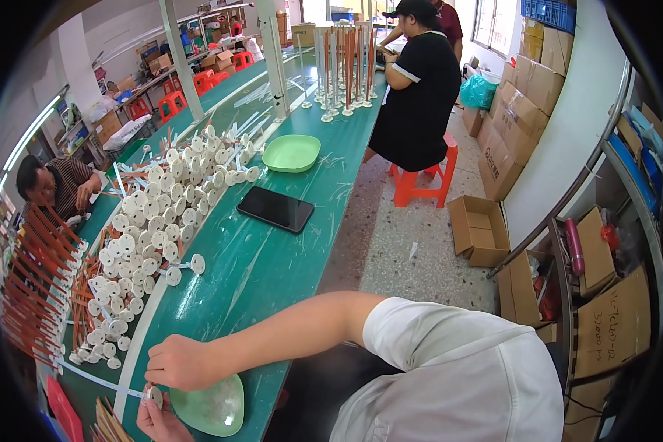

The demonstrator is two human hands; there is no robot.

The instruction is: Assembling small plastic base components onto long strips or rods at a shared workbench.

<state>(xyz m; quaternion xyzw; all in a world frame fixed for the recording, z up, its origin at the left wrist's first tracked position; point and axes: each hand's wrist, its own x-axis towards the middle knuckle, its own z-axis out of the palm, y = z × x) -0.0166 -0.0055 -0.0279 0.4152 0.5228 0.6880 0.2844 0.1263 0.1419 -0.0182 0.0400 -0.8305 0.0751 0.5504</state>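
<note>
- Right hand (pixel 180 361) curled over the desk edge, fingertips pinched on a thin white rod (pixel 99 381) that runs left across the desk.
- Left hand (pixel 158 420) low at the frame bottom, thumb and fingers pinching a small white round disc (pixel 155 396) at the rod's end; both hands nearly touching there.
- Pale green plastic dish (pixel 214 409), smooth, shallow, just right of the hands at the near desk edge.
- Desk (pixel 272 258): long, green, glossy top with scuffs, white edge strip; runs away toward the back of the room.
- Big heap of white disc-ended rods (pixel 162 221) lying on the left half of the desk, orange-brown sticks (pixel 37 280) mixed in and bundled at far left.
- Black phone (pixel 275 208) flat mid-desk, well apart from the hands; second green dish (pixel 292 152) beyond it.
- Upright rods on round bases (pixel 346 66) stand in a cluster at the far end.
- One person in black sits on an orange stool (pixel 420 184) at the far right side; another person (pixel 59 184) leans in at the left.
- Floor speckled grey; open cardboard boxes (pixel 479 228) and stacked cartons along the right wall, metal rack at right.
</note>
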